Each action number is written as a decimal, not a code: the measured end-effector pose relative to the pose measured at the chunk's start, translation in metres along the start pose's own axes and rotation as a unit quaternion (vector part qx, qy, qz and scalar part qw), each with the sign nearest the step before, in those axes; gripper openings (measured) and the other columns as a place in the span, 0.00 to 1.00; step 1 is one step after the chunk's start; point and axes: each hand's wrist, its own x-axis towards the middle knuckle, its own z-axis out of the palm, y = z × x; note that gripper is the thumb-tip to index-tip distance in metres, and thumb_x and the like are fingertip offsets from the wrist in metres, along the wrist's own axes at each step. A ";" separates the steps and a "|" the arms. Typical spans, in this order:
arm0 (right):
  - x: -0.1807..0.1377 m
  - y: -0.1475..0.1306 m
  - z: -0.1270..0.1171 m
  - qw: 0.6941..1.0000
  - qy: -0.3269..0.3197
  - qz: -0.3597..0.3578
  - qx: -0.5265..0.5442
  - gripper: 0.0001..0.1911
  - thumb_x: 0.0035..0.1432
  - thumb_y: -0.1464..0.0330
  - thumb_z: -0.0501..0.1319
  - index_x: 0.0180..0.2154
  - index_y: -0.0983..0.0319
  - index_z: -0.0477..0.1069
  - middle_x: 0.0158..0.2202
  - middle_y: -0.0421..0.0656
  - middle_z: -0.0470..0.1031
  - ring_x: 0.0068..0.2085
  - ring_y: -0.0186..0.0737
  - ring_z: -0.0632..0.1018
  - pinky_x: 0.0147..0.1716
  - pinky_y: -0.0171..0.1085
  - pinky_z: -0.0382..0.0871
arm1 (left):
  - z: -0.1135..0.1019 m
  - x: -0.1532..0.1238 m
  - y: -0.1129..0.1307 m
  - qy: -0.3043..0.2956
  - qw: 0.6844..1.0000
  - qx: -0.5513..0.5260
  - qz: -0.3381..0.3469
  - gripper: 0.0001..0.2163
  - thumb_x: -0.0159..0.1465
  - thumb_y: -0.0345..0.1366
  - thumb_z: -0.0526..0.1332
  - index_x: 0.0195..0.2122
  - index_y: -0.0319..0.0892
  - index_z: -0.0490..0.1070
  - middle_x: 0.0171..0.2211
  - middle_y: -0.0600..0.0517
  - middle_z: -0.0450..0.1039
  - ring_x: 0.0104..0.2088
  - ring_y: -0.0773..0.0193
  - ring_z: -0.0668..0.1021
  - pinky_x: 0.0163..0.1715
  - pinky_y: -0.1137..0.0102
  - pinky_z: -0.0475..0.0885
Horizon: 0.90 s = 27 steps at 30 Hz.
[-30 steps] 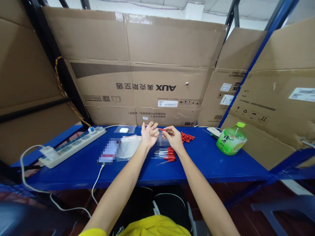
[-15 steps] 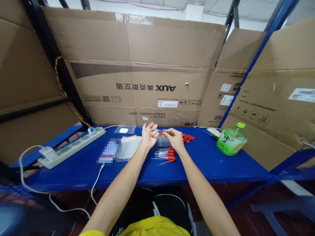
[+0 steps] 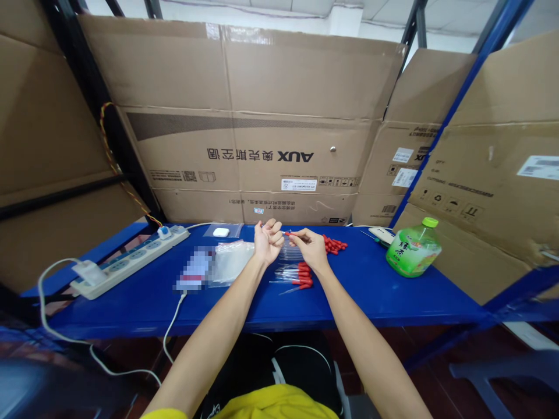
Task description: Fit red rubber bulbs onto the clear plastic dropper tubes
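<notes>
My left hand (image 3: 268,243) is closed around a thin clear dropper tube, mostly hidden by the curled fingers; its end points toward my right hand. Between the thumb and fingertips of my right hand (image 3: 312,247) is a red rubber bulb (image 3: 287,233), which meets the tube's end. How far the tube is inside the bulb is too small to tell. Below the hands lie several droppers with red bulbs (image 3: 304,273) and clear stems. Bare clear tubes (image 3: 292,252) lie in a row under and between my hands. A pile of loose red bulbs (image 3: 336,245) is right of my right hand.
Clear plastic bags (image 3: 231,265) and a blurred-out phone (image 3: 195,269) on a cable lie left. A white power strip (image 3: 131,260) runs along the left side. A green bottle (image 3: 414,250) stands right. Cardboard (image 3: 262,75) walls in the blue table (image 3: 362,297).
The fingers of my left hand have curled in a little more around the tube. My right hand stays almost in place with the red bulb. The view has shifted very slightly.
</notes>
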 end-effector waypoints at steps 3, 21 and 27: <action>0.000 0.000 -0.001 1.000 -0.001 -0.002 -0.002 0.13 0.52 0.57 0.71 0.31 0.59 0.78 0.26 0.42 0.79 0.28 0.42 0.79 0.34 0.41 0.74 | -0.001 0.000 0.000 0.003 1.000 0.003 -0.002 0.16 0.71 0.43 0.48 0.27 0.44 0.47 0.21 0.61 0.44 0.13 0.74 0.46 0.14 0.75 0.43; -0.002 -0.004 -0.001 1.000 -0.012 -0.003 -0.016 0.13 0.52 0.58 0.70 0.31 0.62 0.78 0.27 0.42 0.80 0.28 0.40 0.79 0.33 0.38 0.74 | -0.003 0.000 -0.002 -0.004 1.000 0.012 0.002 0.16 0.72 0.43 0.44 0.27 0.44 0.46 0.21 0.61 0.43 0.13 0.74 0.45 0.14 0.74 0.42; -0.002 -0.004 -0.001 1.000 -0.011 -0.001 -0.019 0.13 0.52 0.58 0.70 0.31 0.62 0.78 0.26 0.42 0.80 0.28 0.41 0.80 0.33 0.38 0.74 | -0.003 0.000 -0.002 -0.004 1.000 0.023 0.001 0.17 0.72 0.44 0.44 0.27 0.44 0.45 0.21 0.61 0.43 0.13 0.74 0.45 0.14 0.74 0.42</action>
